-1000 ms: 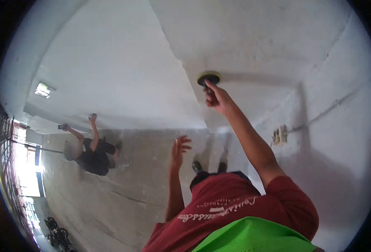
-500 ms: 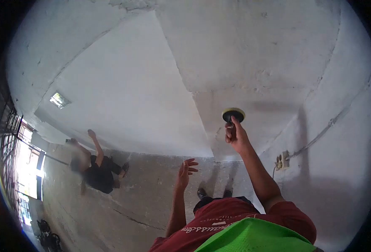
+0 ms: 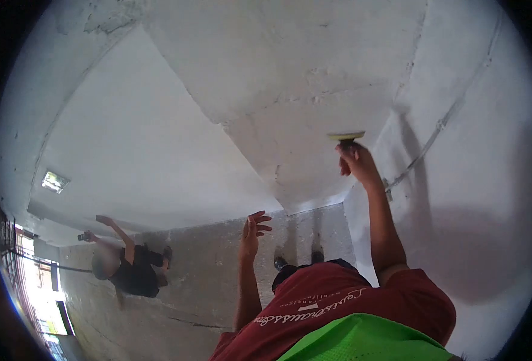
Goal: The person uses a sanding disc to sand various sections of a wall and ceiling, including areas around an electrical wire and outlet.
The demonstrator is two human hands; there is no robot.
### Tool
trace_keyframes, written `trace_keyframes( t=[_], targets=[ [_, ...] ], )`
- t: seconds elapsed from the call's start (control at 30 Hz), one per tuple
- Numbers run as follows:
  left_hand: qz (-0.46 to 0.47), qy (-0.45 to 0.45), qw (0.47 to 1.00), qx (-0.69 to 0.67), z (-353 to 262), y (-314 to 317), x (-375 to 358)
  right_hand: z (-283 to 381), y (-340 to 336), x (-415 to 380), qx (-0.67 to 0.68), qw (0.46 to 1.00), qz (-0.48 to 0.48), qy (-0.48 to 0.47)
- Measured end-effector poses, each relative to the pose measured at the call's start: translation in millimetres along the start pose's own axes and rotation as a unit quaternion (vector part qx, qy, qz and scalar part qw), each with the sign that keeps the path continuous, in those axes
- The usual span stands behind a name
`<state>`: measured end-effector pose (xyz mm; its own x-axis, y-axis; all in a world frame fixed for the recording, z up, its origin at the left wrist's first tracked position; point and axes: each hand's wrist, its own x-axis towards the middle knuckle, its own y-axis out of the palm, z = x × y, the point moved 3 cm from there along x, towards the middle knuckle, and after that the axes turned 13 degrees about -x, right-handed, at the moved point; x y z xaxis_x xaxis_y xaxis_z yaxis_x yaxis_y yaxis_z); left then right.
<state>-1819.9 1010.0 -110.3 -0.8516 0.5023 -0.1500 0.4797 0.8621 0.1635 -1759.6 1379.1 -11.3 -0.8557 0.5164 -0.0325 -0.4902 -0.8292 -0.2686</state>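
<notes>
The hand-held pad (image 3: pixel 346 136), with a thin yellowish face on a dark grip, is right of centre in the frame, in front of the grey wall (image 3: pixel 308 105) and near the corner with the side wall (image 3: pixel 476 162). The pad shows almost edge-on; contact with the wall cannot be confirmed from this view.

Recommended handling: set the face flat to the wall, since a tilted rim would likely skip or mark it. Apply light, even pressure and overlap strokes. Shorten strokes near the corner to avoid striking the side wall. Use care at the seam (image 3: pixel 224 125) left of centre, where an edge may catch.

Pose: the right hand (image 3: pixel 356 162) is clamped around the pad's grip, below the face, with the forearm rising steeply from a bent elbow at lower right. The left hand (image 3: pixel 254 230) is raised near the centre, holding nothing, fingers apart. 1 co-worker (image 3: pixel 136 275) is at lower left, well apart from the pad.
</notes>
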Motion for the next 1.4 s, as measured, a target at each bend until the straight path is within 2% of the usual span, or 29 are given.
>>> trace_keyframes(
  t=[0.07,0.33,0.53,0.63,0.67,0.73,0.97,1.03,1.07,1.17,1.23,1.27,1.33,1.4],
  targets=[
    [0.008,-0.009,1.000,-0.003,-2.5,6.2,0.5,23.0,-24.7,-0.5,0.015,0.999,-0.043,-0.003],
    [0.016,-0.024,0.999,-0.028,14.4,0.2,-7.8,90.2,-98.5,11.4,-0.083,0.970,-0.209,-0.093],
    [-0.007,-0.022,0.999,-0.032,15.7,-2.3,-17.8,118.7,-132.5,38.9,-0.172,0.946,-0.254,-0.107],
    [-0.009,-0.026,0.998,-0.052,17.3,-6.5,-20.4,127.3,-128.9,50.4,-0.251,0.905,-0.283,-0.194],
    [-0.009,-0.024,0.999,-0.047,17.4,-7.8,-21.9,122.0,-126.6,55.8,-0.251,0.906,-0.279,-0.197],
    [-0.011,-0.017,0.999,-0.042,16.7,-9.3,-22.8,124.1,-125.6,60.4,-0.277,0.842,-0.379,-0.266],
    [-0.036,-0.017,0.999,-0.024,21.6,-25.2,-33.7,130.7,-138.3,69.7,-0.292,0.829,-0.403,-0.255],
    [-0.066,-0.032,0.997,-0.026,18.4,-23.5,-35.5,127.7,-126.0,72.3,-0.266,0.803,-0.444,-0.295],
    [-0.063,-0.033,0.997,-0.026,19.4,-23.5,-34.9,132.4,-118.4,67.9,-0.284,0.798,-0.423,-0.322],
    [-0.033,-0.026,0.999,-0.021,18.1,-21.8,-35.7,129.1,-120.1,70.9,-0.299,0.814,-0.395,-0.303],
    [-0.025,-0.020,0.999,-0.015,14.6,-17.9,-36.0,121.3,-114.6,74.1,-0.186,0.835,-0.433,-0.283],
    [-0.025,-0.018,0.999,-0.015,17.7,-18.4,-35.4,121.9,-103.9,73.5,-0.218,0.802,-0.462,-0.311],
    [-0.012,-0.012,0.999,-0.029,17.1,-20.6,-31.8,123.8,-95.1,69.8,-0.259,0.804,-0.430,-0.319],
    [-0.021,-0.013,1.000,-0.018,11.0,-19.1,-35.8,126.0,-103.3,68.1,-0.229,0.816,-0.428,-0.313]
  ],
)
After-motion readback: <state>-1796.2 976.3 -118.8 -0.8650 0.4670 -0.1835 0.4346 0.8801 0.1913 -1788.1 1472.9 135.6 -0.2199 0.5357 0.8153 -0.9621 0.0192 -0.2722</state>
